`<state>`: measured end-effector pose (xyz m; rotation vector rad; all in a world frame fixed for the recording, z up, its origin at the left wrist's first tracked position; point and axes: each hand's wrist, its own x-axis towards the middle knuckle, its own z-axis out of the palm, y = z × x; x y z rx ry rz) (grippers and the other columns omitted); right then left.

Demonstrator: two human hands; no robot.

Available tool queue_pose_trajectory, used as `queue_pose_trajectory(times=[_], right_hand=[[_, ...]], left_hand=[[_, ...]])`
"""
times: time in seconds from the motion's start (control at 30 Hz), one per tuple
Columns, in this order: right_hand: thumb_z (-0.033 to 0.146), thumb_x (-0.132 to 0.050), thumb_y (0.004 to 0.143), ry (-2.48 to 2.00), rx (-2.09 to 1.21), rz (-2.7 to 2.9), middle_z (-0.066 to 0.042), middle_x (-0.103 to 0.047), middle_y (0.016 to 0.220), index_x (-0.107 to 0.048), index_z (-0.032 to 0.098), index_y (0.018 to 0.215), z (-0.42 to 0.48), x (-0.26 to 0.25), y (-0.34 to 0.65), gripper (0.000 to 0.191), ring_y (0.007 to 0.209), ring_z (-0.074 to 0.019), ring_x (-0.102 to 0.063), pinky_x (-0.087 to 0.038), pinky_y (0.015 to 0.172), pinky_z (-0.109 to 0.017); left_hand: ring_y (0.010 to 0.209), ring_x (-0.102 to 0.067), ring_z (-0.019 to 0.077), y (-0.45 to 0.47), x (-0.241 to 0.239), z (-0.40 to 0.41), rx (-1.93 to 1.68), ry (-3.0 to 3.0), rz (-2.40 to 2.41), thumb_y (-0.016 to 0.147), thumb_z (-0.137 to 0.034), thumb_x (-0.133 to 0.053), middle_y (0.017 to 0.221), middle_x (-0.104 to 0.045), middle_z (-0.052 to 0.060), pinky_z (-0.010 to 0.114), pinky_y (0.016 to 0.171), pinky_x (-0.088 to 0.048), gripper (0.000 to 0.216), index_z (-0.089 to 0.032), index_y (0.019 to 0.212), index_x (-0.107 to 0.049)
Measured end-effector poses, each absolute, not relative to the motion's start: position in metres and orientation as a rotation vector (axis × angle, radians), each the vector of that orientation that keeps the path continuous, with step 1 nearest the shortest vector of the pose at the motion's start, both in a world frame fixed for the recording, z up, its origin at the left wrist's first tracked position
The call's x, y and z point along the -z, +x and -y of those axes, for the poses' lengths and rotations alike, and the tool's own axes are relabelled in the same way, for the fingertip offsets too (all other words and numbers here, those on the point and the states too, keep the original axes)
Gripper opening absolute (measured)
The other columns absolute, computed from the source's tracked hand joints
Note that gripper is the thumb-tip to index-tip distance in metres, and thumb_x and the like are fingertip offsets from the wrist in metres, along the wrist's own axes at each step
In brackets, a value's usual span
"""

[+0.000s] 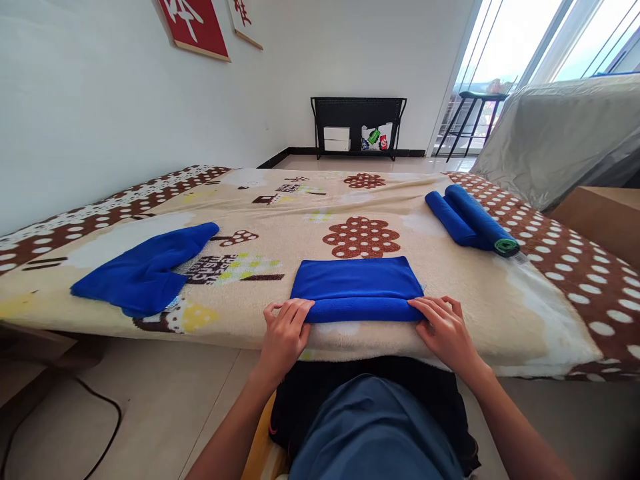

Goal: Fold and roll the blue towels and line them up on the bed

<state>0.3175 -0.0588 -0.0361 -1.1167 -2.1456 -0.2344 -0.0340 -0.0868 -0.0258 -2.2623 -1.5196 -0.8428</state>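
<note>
A folded blue towel [356,283] lies on the patterned blanket [300,220] just in front of me, its near edge rolled up. My left hand [284,333] curls its fingers over the roll's left end. My right hand [446,328] does the same at the right end. Both hands press on the rolled edge.
A loose pile of blue towels [147,270] lies to the left on the blanket. Two rolled blue towels [470,219] rest at the right. A black rack [357,127] stands by the far wall, with a covered sofa [560,133] and a cardboard box [600,213] at right.
</note>
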Motion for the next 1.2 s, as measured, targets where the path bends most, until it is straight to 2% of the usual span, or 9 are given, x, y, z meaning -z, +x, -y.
queue_pose_trajectory(times=[0.13,0.2,0.33,0.43,0.53,0.67,0.8,1.0,1.2], right_hand=[[0.006,-0.046,0.086,-1.111,0.100,2.200,-0.002,-0.070,0.096,-0.063,0.020,0.105,0.074,0.023,0.318,0.029,0.092,-0.0180,-0.064,-0.035,0.100,-0.042],[0.006,-0.045,0.087,-1.172,0.114,2.214,-0.003,-0.069,0.094,-0.063,0.019,0.102,0.078,0.019,0.312,0.027,0.090,-0.0186,-0.063,-0.035,0.099,-0.042],[0.005,-0.047,0.086,-1.272,0.256,2.242,-0.008,-0.069,0.109,-0.062,0.015,0.116,0.079,0.014,0.280,0.036,0.103,-0.0234,-0.060,-0.034,0.102,-0.045],[0.004,-0.048,0.084,-1.195,0.228,2.300,-0.010,-0.065,0.122,-0.054,0.014,0.132,0.079,0.015,0.250,0.049,0.112,-0.0239,-0.058,-0.034,0.105,-0.044],[0.005,-0.048,0.084,-1.116,0.169,2.295,-0.010,-0.064,0.126,-0.052,0.015,0.136,0.079,0.017,0.233,0.053,0.115,-0.0240,-0.056,-0.035,0.106,-0.044],[0.007,-0.047,0.086,-1.033,0.137,2.249,-0.012,-0.059,0.130,-0.050,0.016,0.138,0.078,0.022,0.238,0.053,0.119,-0.0256,-0.053,-0.039,0.105,-0.045],[0.009,-0.048,0.088,-0.968,0.110,2.250,-0.011,-0.061,0.125,-0.049,0.020,0.140,0.078,0.025,0.248,0.054,0.113,-0.0246,-0.056,-0.043,0.102,-0.044],[0.012,-0.046,0.092,-1.028,0.091,2.342,-0.009,-0.064,0.127,-0.050,0.019,0.141,0.071,0.017,0.245,0.050,0.113,-0.0242,-0.057,-0.041,0.100,-0.043],[0.034,-0.044,0.103,-1.186,0.103,2.324,-0.007,-0.065,0.130,-0.053,0.020,0.138,0.050,0.014,0.274,0.039,0.116,-0.0222,-0.060,-0.041,0.100,-0.041]], left_hand=[[0.095,-0.066,0.0219,-0.034,0.014,0.098,0.785,-2.327,1.571,0.082,0.000,-0.045,0.099,-0.072,0.005,0.045,0.098,-0.032,0.037,-0.019,0.108,-0.064],[0.095,-0.066,0.0232,-0.029,0.009,0.100,0.684,-2.319,1.626,0.081,0.001,-0.045,0.098,-0.071,0.006,0.047,0.098,-0.031,0.037,-0.019,0.106,-0.064],[0.107,-0.062,0.0282,-0.001,0.002,0.096,0.548,-2.230,1.665,0.082,0.000,-0.045,0.108,-0.069,0.011,0.051,0.099,-0.031,0.041,-0.017,0.115,-0.063],[0.114,-0.059,0.0277,0.030,0.002,0.092,0.541,-2.364,1.509,0.084,-0.003,-0.047,0.121,-0.066,0.013,0.048,0.100,-0.034,0.049,-0.015,0.130,-0.057],[0.113,-0.059,0.0272,0.049,0.005,0.088,0.555,-2.486,1.357,0.087,-0.007,-0.047,0.122,-0.066,0.013,0.046,0.101,-0.038,0.046,-0.013,0.132,-0.056],[0.113,-0.057,0.0292,0.045,0.007,0.087,0.624,-2.492,1.337,0.087,-0.010,-0.046,0.122,-0.064,0.015,0.045,0.103,-0.040,0.046,-0.012,0.132,-0.055],[0.113,-0.057,0.0299,0.037,0.010,0.090,0.646,-2.480,1.310,0.087,-0.010,-0.045,0.122,-0.063,0.015,0.046,0.103,-0.041,0.047,-0.015,0.132,-0.055],[0.105,-0.059,0.0294,0.046,0.007,0.084,0.601,-2.469,1.439,0.086,-0.011,-0.050,0.115,-0.066,0.014,0.045,0.095,-0.045,0.040,-0.013,0.124,-0.060],[0.112,-0.059,0.0279,0.015,0.000,0.068,0.576,-2.492,1.561,0.096,-0.025,-0.047,0.124,-0.066,0.012,0.045,0.098,-0.041,0.037,-0.017,0.130,-0.058]])
